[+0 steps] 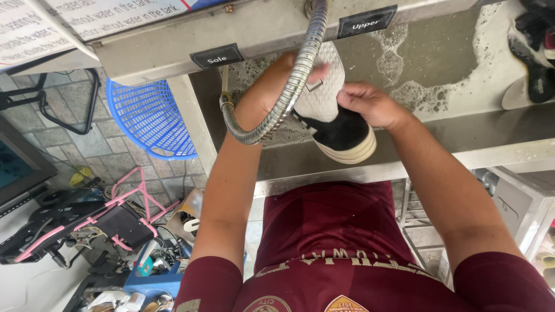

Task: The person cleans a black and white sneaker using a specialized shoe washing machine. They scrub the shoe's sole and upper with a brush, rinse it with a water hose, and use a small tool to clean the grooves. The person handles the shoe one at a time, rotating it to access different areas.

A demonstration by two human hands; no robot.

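A flexible ribbed metal hose (289, 92) crosses the left hand (292, 66), which grips the white knitted shoe with black heel and cream sole (335, 115) over the soapy steel sink (439, 58); the right hand (370, 104) clasps its side.

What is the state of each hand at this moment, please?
Left hand: mostly hidden behind the metal hose; it touches the shoe, but its grip cannot be told.
Right hand: fingers closed on the shoe over the soapy sink.
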